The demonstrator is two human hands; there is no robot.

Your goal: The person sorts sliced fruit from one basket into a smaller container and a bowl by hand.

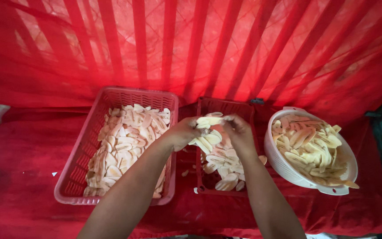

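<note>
My left hand (pixel 183 132) and my right hand (pixel 238 131) meet above a small red crate (pixel 224 106) and both grip a bunch of pale, flat banana slices (pixel 208 120). More slices hang from my left palm. Below them the crate holds a loose heap of the same slices (pixel 222 170).
A pink slotted basket (pixel 74 177) at the left is lined with laid-out slices. A white round colander (pixel 284 170) at the right is full of slices. Everything rests on a red cloth (pixel 23 155), with red netting behind. A few crumbs lie between the containers.
</note>
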